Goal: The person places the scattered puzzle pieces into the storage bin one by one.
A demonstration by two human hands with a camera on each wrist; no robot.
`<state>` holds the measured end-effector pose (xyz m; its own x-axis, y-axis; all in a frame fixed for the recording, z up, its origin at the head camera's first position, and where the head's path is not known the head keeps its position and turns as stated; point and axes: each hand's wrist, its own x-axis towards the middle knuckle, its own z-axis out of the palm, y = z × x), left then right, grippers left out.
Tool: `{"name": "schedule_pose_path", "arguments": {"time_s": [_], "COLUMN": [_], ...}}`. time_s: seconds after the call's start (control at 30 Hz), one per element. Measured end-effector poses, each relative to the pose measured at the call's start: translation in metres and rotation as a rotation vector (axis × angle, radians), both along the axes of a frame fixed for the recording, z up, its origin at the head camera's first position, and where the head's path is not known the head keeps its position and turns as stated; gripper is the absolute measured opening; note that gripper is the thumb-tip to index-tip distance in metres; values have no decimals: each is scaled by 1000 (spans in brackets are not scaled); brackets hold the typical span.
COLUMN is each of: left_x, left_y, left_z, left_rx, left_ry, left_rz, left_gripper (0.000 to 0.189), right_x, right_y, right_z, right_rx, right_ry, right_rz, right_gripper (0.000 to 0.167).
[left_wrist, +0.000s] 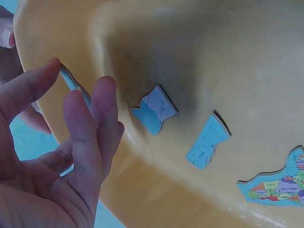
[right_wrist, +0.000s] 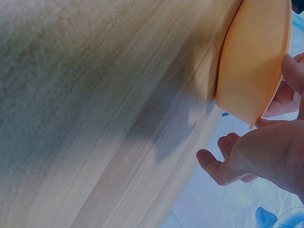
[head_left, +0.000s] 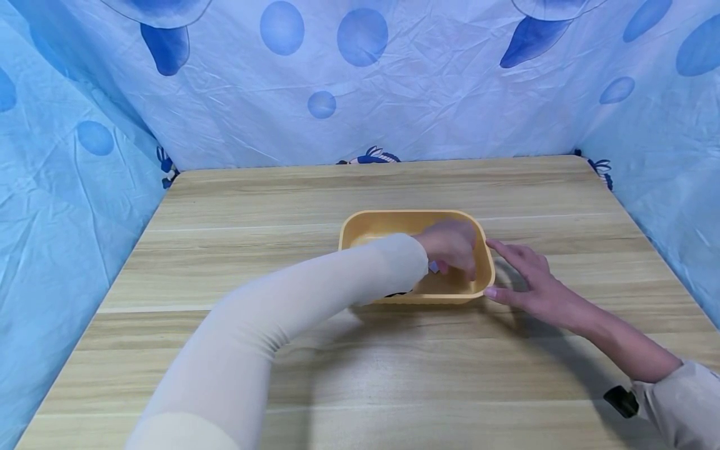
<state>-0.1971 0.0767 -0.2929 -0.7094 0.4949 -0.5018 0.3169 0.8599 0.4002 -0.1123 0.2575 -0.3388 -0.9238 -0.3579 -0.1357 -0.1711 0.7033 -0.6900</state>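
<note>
My left hand (head_left: 452, 247) reaches into a yellow plastic tray (head_left: 394, 214). Between its fingertips, the left wrist view shows a thin blue puzzle piece (left_wrist: 72, 81) pinched edge-on. Below this hand lie a purple-and-blue map piece (left_wrist: 156, 108), a light blue piece (left_wrist: 209, 140) and a larger multicoloured map piece (left_wrist: 278, 187), all loose on the tray floor. At the tray's right end my right hand (head_left: 531, 281) touches the rim with thumb and forefinger spread. Its other fingers are bent loosely outside the tray in the right wrist view.
The tray stands on a wood-grain table (head_left: 236, 219). Blue patterned cloth (head_left: 422, 94) hangs along the back and both sides. My left sleeve (head_left: 270, 319) crosses over the front rim and covers part of the tray. A small black object (head_left: 621, 401) sits at the right cuff.
</note>
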Motion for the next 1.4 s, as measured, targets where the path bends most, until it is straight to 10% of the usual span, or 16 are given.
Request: {"name": "schedule_pose_path", "arguments": {"time_s": [0.63, 1.4], "left_x": [1, 12], "left_y": [-4, -50], "left_z": [11, 20], "left_rx": [-57, 200], "left_ry": [-50, 29], "left_rz": [-34, 71], "left_gripper": [26, 33], "right_x": [2, 3], "right_y": [0, -2], "right_z": [0, 1], "right_rx": [-34, -13], "right_ry": [16, 37], "right_rz": [15, 5], "right_gripper": [81, 81]}}
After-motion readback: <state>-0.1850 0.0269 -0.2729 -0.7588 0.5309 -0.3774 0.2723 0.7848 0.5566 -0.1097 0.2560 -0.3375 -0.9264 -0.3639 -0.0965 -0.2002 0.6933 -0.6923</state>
